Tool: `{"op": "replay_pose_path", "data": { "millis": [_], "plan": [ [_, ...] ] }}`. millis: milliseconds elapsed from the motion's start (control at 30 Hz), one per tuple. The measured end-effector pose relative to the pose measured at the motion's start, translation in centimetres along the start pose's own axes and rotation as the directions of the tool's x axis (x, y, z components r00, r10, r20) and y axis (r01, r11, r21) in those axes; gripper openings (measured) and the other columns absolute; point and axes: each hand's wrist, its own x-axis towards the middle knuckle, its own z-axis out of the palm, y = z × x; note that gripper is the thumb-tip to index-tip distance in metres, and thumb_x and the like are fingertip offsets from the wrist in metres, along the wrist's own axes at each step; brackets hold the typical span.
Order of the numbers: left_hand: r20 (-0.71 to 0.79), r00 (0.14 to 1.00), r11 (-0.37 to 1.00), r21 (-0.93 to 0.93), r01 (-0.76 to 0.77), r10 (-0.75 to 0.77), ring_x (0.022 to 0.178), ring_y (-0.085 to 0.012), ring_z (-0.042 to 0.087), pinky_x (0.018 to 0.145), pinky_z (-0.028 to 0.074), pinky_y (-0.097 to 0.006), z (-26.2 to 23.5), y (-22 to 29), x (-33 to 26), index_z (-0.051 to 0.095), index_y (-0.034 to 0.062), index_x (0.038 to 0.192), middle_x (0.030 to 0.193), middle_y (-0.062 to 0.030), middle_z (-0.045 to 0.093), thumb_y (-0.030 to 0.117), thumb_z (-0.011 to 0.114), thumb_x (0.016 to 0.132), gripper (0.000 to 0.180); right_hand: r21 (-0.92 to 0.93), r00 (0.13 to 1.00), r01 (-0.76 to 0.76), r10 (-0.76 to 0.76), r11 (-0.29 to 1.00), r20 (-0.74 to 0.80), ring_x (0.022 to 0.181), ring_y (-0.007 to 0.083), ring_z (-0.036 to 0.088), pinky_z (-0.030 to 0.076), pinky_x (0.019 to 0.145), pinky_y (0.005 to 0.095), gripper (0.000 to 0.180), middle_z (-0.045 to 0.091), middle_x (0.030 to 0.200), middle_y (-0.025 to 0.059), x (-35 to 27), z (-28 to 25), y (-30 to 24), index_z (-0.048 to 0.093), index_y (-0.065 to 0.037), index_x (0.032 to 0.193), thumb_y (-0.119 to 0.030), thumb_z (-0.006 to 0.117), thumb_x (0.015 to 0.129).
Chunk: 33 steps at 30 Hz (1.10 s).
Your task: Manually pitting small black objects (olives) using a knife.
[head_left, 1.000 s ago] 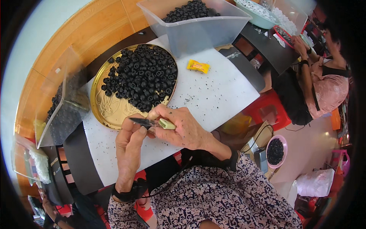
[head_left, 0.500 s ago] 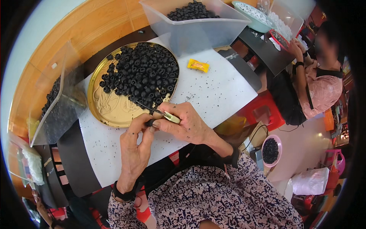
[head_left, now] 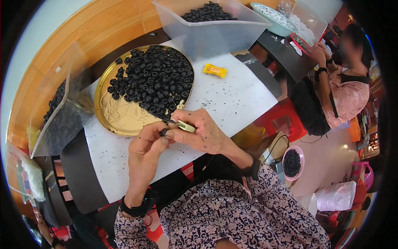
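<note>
Over the near edge of a round gold tray, my two hands meet. My left hand pinches a small black rubber-like piece between thumb and fingers. In my right hand is a small knife with a pale green handle; its thin blade points left, close above the black piece. The right thumb rests against that piece. Inside the tray lies a heap of black ring-shaped pieces, each with a hole. Part of the held piece is covered by my fingers.
White paper with black crumbs covers the table; a yellow wrapped packet lies on it. Clear bins of black pieces stand behind and left. A pink bowl is on the floor. Another person sits right.
The knife blade has swung lower and nearer to the held piece. Both hands stay together at the tray's edge, and the whole view has shifted slightly.
</note>
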Motion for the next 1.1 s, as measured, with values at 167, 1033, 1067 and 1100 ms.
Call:
{"op": "replay_pose_path", "data": {
  "millis": [167, 1033, 1067, 1100],
  "plan": [
    [0.014, 1.000, 0.999, 0.049, -0.013, 0.012, 0.078, -0.0091, 0.054, 0.071, 0.043, -0.023, -0.3, -0.4, 0.0, 0.057, -0.0005, 0.104, 0.085, -0.0036, 0.061, 0.003, 0.052, 0.088, 0.017, 0.101, 1.000, 0.007, -0.006, 0.995, -0.004, 0.057, 0.0086, 0.041, 0.035, 0.052, 0.0257, 0.022, 0.046, 0.061, 0.0028, 0.0, 0.1, 0.5, 0.053, -0.001, 0.079, -0.019, 0.060, 0.087],
    [-0.023, 0.995, 0.957, -0.272, -0.101, 0.098, 0.078, -0.0120, 0.055, 0.074, 0.044, -0.025, -1.0, -0.9, -0.1, 0.057, -0.0044, 0.102, 0.093, -0.0084, 0.062, -0.001, 0.053, 0.081, 0.021, -0.495, 0.997, 0.076, -0.080, 0.866, 0.014, 0.071, 0.0318, 0.061, 0.050, 0.059, 0.0368, 0.021, 0.059, 0.083, 0.0123, -0.4, 1.6, 0.7, 0.052, -0.002, 0.092, -0.006, 0.063, 0.075],
    [-0.023, 0.995, 0.957, -0.273, -0.101, 0.098, 0.078, -0.0120, 0.055, 0.074, 0.044, -0.025, -1.0, -0.9, -0.1, 0.057, -0.0044, 0.102, 0.093, -0.0084, 0.062, -0.001, 0.053, 0.081, 0.021, -0.496, 0.998, 0.069, -0.058, 0.865, 0.038, 0.074, 0.0334, 0.061, 0.051, 0.061, 0.0391, 0.025, 0.059, 0.086, 0.0133, -0.4, 1.6, 0.7, 0.050, -0.002, 0.094, -0.007, 0.065, 0.074],
    [-0.033, 0.995, 0.958, -0.267, -0.104, 0.099, 0.078, -0.0120, 0.055, 0.074, 0.044, -0.025, -1.0, -0.8, -0.2, 0.057, -0.0043, 0.102, 0.092, -0.0082, 0.062, -0.001, 0.053, 0.082, 0.020, -0.497, 0.998, 0.069, -0.058, 0.865, 0.038, 0.074, 0.0334, 0.061, 0.051, 0.061, 0.0391, 0.025, 0.059, 0.086, 0.0133, -0.4, 1.5, 0.7, 0.050, -0.002, 0.094, -0.007, 0.065, 0.074]
  ]
}}
